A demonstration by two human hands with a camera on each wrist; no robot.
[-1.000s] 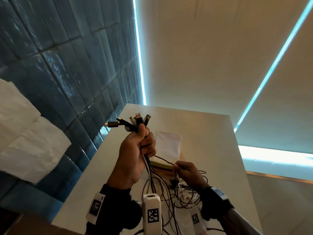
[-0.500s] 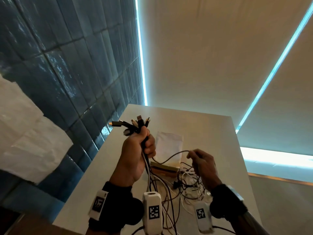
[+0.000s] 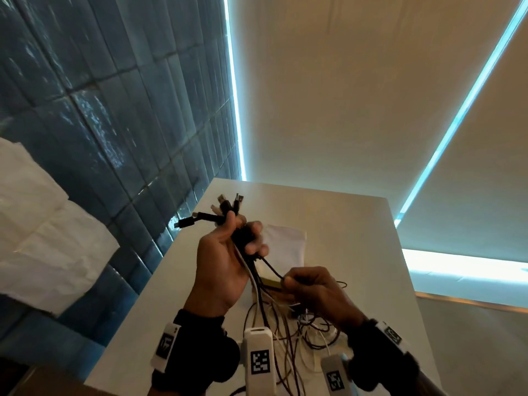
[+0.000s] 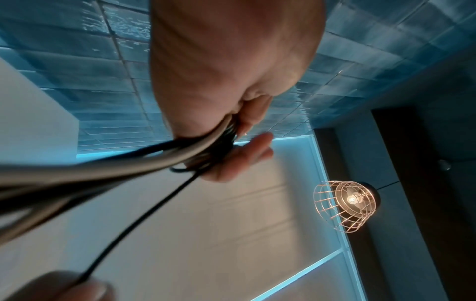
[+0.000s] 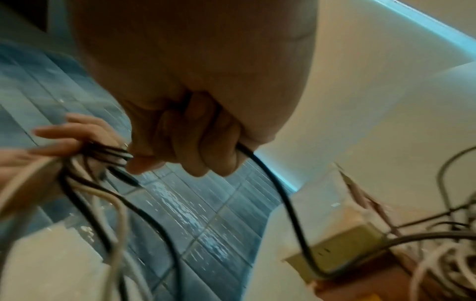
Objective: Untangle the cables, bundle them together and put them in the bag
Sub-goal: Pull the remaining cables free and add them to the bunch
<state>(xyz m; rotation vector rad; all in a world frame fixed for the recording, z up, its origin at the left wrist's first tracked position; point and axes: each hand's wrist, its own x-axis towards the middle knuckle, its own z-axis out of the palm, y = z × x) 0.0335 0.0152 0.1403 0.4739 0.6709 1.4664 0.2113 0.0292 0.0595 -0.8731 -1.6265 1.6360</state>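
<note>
My left hand (image 3: 243,232) is raised above the white table (image 3: 357,238) and grips a bundle of black and white cables (image 3: 251,270), with the plugs (image 3: 225,207) fanning out above the thumb. A single black cable (image 3: 271,268) runs from that bundle to my right hand (image 3: 287,281), whose curled fingers (image 5: 206,152) are closed round it (image 5: 283,193). Below the hands a loose tangle of cables (image 3: 311,332) lies on the table. The pale flat bag (image 3: 285,247) lies just beyond the hands, partly hidden by them. The left wrist view shows the bundle (image 4: 180,150) held in the palm.
A blue tiled wall (image 3: 114,124) runs along the table's left edge, with white paper (image 3: 43,238) on it. The table's right edge (image 3: 405,281) drops to the floor. A wire-cage lamp (image 4: 347,205) hangs overhead.
My right hand lifted a black cable out of the tangle, then drew it in and down towards the left hand. The left hand's outer fingers have loosened a little round the bundle.
</note>
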